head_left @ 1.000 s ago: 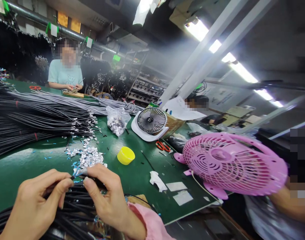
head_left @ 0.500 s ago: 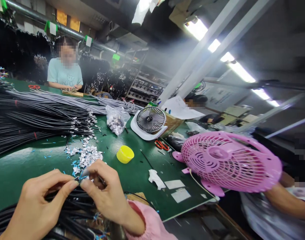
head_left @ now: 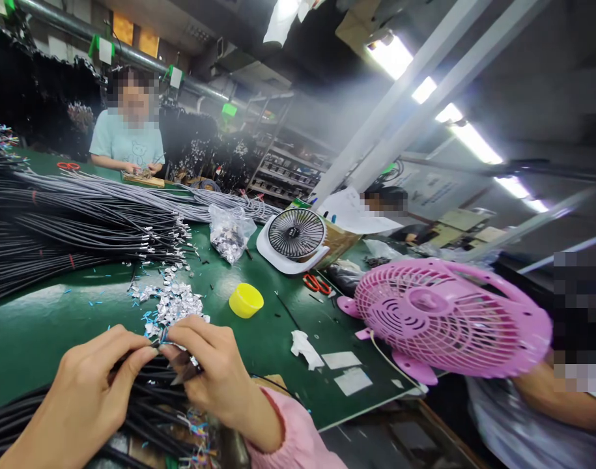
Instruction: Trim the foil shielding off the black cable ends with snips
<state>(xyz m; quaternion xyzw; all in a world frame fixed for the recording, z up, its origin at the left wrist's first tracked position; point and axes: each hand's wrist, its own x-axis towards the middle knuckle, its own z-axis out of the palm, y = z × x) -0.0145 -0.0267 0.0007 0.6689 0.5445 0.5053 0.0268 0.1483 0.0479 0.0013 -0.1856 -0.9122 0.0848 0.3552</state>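
Observation:
Between the thumb and index finger of my left hand (head_left: 95,374) is pinched the end of a black cable. My right hand (head_left: 217,368) is closed close beside it, its thumb and fingertips at the cable's blue wire ends (head_left: 163,336). A dark metal tool with a pointed blade (head_left: 183,370) is held in the right palm; the fingers hide the rest of it. Under both hands lies a bundle of black cables (head_left: 154,417) with coloured wire ends. Just beyond my fingertips are silver foil scraps (head_left: 178,303) and blue bits on the green table (head_left: 258,365).
Black and grey cables (head_left: 83,221) fill the left side. Ahead are a bag of small parts (head_left: 232,238), a yellow cup (head_left: 246,301), a small fan (head_left: 296,233) and orange-handled scissors (head_left: 317,283). A pink fan (head_left: 439,319) stands right. Co-workers sit across and at right.
My right fingers have straightened somewhat and shifted at the wire ends, and the metal blade now shows more plainly below them. My left hand keeps its pinch, moved slightly right.

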